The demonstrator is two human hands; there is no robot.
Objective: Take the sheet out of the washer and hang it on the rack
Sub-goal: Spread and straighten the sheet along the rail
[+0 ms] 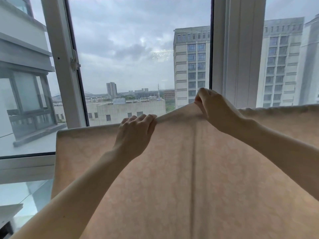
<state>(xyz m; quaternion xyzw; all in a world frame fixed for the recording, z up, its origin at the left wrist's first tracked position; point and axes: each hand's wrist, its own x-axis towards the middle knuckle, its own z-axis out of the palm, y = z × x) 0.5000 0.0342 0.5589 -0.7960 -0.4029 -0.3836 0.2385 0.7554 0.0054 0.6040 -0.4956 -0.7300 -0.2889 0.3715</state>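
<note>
A pale peach sheet (pixel 172 178) with a faint pattern hangs spread out in front of me, filling the lower half of the view. Its top edge runs level from the left corner, rises to a peak in the middle and goes on to the right. My left hand (pixel 136 133) pinches the top edge just left of the peak. At the peak itself, my right hand (pixel 214 107) grips the fabric and lifts it higher. A vertical crease runs down the sheet below my right hand. The rack is hidden behind the sheet, and the washer is out of view.
A large window with a white frame (pixel 63 66) stands close behind the sheet. A wide white mullion (pixel 240 52) rises at the right. Tall buildings (pixel 191 66) show outside. A window sill (pixel 25 168) lies at the lower left.
</note>
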